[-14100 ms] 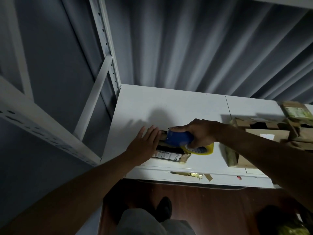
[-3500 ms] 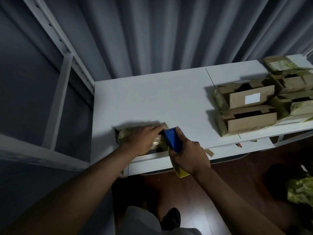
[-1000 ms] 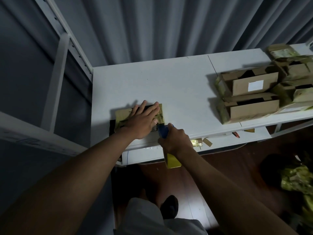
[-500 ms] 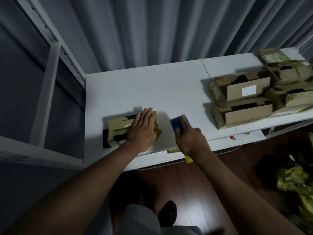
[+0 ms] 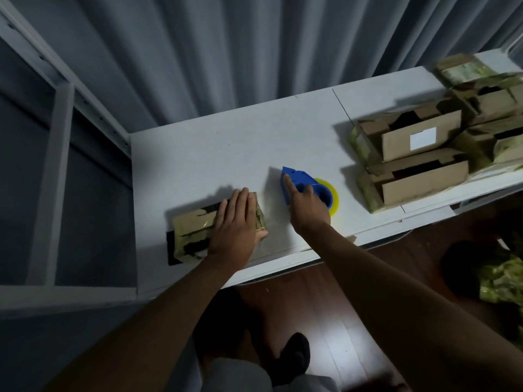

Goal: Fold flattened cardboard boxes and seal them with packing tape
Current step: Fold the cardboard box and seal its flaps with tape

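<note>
A small cardboard box (image 5: 190, 231), wrapped in shiny tape, lies near the front left of the white table (image 5: 215, 154). My left hand (image 5: 235, 226) presses flat on its right half, fingers straight. To the right, a blue tape dispenser (image 5: 301, 178) with a yellow tape roll (image 5: 334, 197) sits on the table. My right hand (image 5: 307, 207) holds the dispenser from behind, index finger stretched along its top and thumb over its side.
Several folded cardboard boxes (image 5: 421, 168) are stacked at the table's right end. A white metal shelf frame (image 5: 58, 171) stands to the left and a grey curtain (image 5: 254, 52) hangs behind. A crumpled greenish heap (image 5: 501, 278) lies on the wooden floor at right.
My right hand has carried the tape dispenser from the box's front edge up and to the right, onto the table top. My left hand stays flat on the box.
</note>
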